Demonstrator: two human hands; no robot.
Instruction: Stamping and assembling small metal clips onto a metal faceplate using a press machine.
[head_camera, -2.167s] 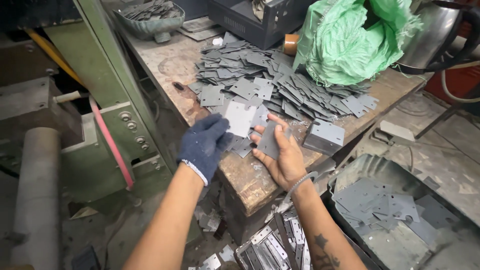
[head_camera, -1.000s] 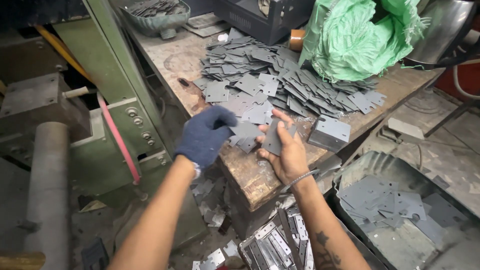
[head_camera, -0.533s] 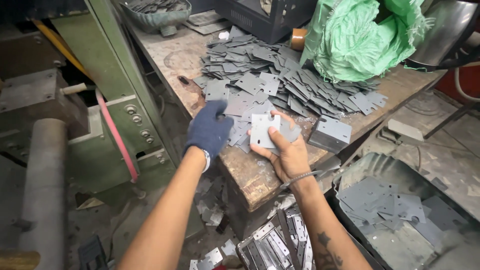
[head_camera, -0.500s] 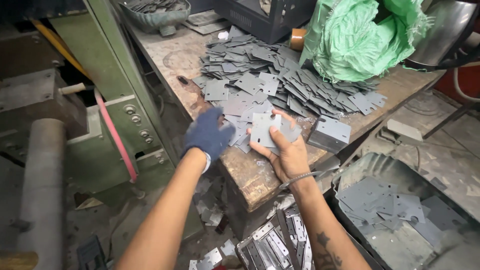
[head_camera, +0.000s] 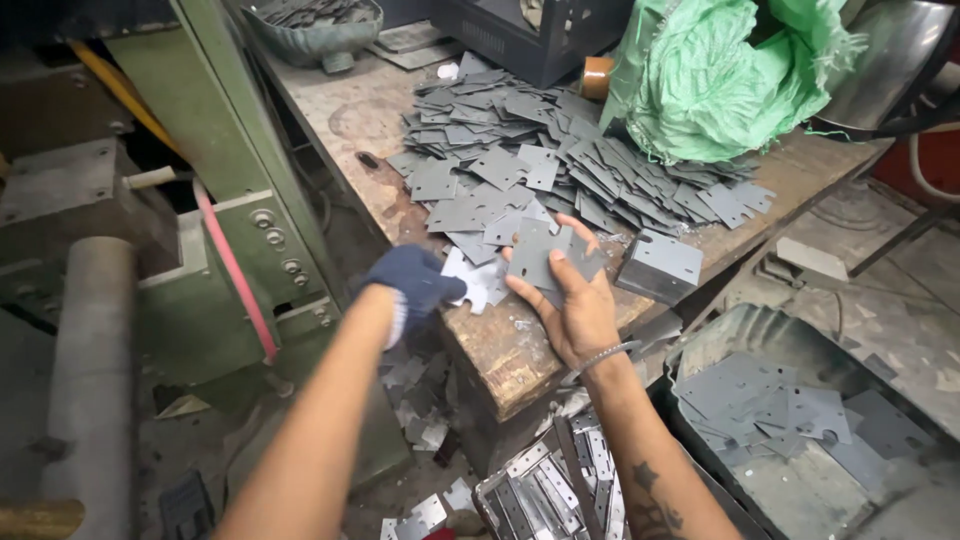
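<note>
Gloved left hand (head_camera: 418, 284) pinches one flat grey notched metal plate (head_camera: 478, 283); bare right hand (head_camera: 572, 305) clasps a small grey plate stack (head_camera: 548, 256) above the worn wooden bench (head_camera: 350, 120).

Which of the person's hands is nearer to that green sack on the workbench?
Right. The bare right hand lies on the metal plates below the green sack; the gloved left hand is farther off, at the bench's front edge.

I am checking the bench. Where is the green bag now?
In the head view, the green bag sits at the far right of the workbench, behind the pile of grey plates.
</note>
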